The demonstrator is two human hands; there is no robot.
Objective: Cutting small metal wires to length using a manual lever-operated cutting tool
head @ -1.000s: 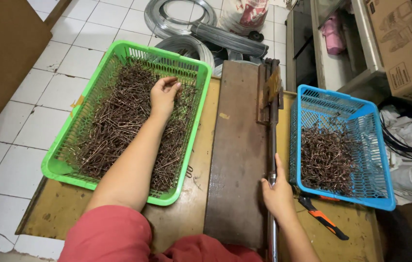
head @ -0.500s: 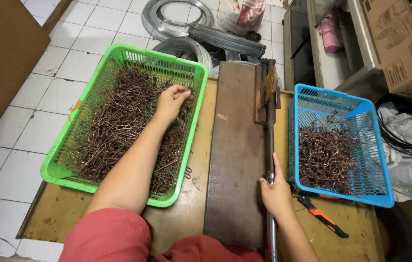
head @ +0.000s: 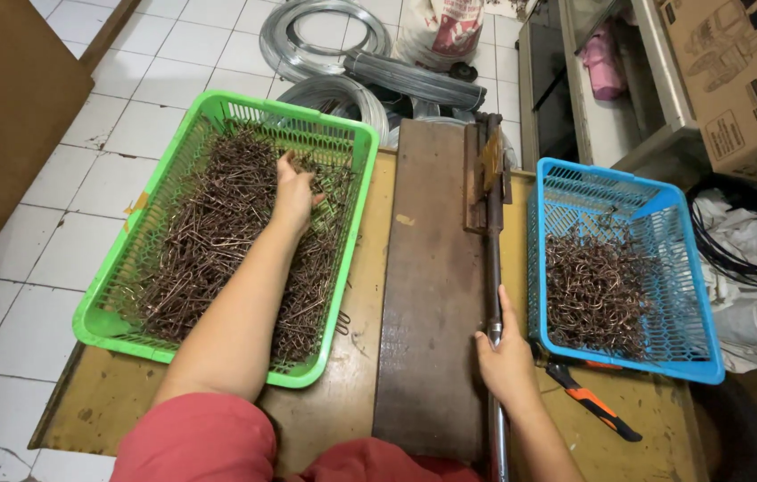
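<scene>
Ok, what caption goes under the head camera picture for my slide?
Left hand digs into wire pieces in a green basket; right hand grips a metal lever.

Brown cardboard box (head: 744, 80) top right w/ dark print – white printed sack (head: 441, 31) top centre.

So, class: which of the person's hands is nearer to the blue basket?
The right hand. It grips the metal lever just beside the blue basket, while the left hand is far across the table inside the green basket.
</scene>
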